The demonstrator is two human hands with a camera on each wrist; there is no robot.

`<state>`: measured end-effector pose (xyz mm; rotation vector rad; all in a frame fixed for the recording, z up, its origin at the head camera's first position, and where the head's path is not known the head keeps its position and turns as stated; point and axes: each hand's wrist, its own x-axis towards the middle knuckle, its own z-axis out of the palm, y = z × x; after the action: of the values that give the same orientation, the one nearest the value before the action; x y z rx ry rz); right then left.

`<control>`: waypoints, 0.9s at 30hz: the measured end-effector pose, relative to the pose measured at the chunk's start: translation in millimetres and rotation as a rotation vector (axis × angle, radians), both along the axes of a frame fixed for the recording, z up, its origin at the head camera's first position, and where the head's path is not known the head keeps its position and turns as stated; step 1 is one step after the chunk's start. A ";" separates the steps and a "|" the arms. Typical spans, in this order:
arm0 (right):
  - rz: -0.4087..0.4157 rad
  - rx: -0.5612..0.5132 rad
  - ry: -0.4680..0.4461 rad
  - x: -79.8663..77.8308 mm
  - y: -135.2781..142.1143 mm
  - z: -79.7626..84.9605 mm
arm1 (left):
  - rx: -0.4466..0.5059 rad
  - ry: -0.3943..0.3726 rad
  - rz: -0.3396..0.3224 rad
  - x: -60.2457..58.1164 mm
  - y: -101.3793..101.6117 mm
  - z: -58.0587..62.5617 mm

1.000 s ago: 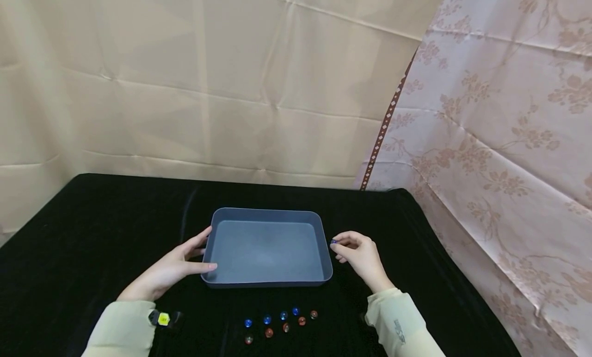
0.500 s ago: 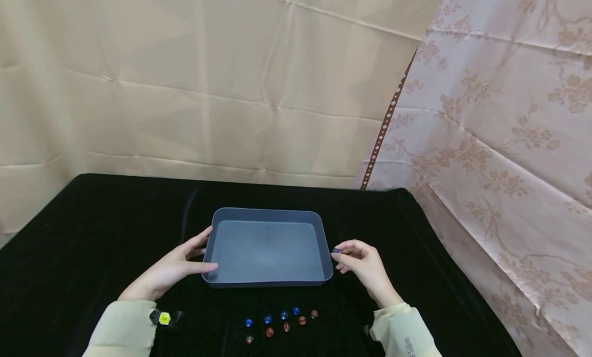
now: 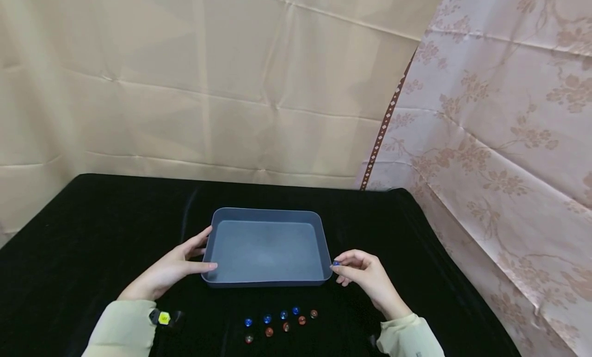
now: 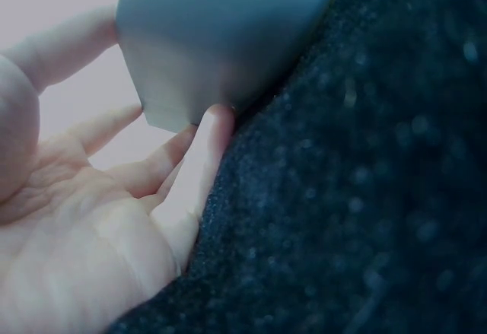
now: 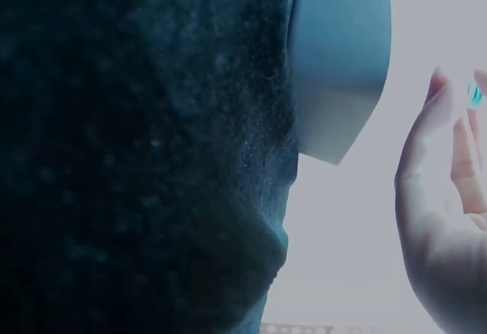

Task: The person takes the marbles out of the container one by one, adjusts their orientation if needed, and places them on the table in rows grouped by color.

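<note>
A blue-grey rectangular tray point(image 3: 265, 251) lies flat on the black cloth. My left hand point(image 3: 173, 269) holds its left side, thumb laid over the rim. In the left wrist view, fingers point(image 4: 217, 125) touch the outer wall. Just outside the tray's right wall, my right hand point(image 3: 365, 275) pinches a blue glass marble point(image 3: 336, 263) between thumb and forefinger. The same marble point(image 5: 475, 94) shows partly at the right edge of the right wrist view. In front of the tray, blue marbles point(image 3: 267, 319) and reddish, clear-streaked marbles point(image 3: 269, 332) form two loose rows.
Black cloth point(image 3: 115, 218) covers the table. Behind it hangs a cream curtain point(image 3: 185, 90), with a pink flowered curtain point(image 3: 499, 141) at the right. Each wrist wears a sleeve, and a dark band with a yellow-green face point(image 3: 164, 318) is on the left one.
My right hand has moved toward the front along the tray's right side, still pinching the blue marble. My left hand, the tray and the marbles on the cloth have stayed put.
</note>
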<state>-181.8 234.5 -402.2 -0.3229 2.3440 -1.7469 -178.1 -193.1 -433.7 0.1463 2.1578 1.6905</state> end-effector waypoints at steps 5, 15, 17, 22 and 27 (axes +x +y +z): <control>0.073 -0.029 -0.024 2.8 0.0 -0.4 | 0.007 -0.002 -0.002 0.0 -0.6 -0.1; 0.138 -0.059 0.023 8.8 -5.7 -4.1 | 0.003 0.005 0.002 0.3 0.0 -0.7; 0.137 -0.066 0.032 9.4 -6.2 -4.2 | 0.001 0.005 0.004 0.5 0.2 -0.6; 0.171 -0.055 0.024 11.0 -6.9 -4.2 | 0.002 0.006 0.005 0.7 0.6 0.0; 0.253 -0.005 -0.004 12.7 -7.4 -4.8 | 0.009 0.002 0.001 1.0 0.0 0.8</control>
<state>-169.1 227.1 -407.0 -0.5877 2.1854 -1.6310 -177.1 -193.1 -432.8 0.1500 2.1527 1.7013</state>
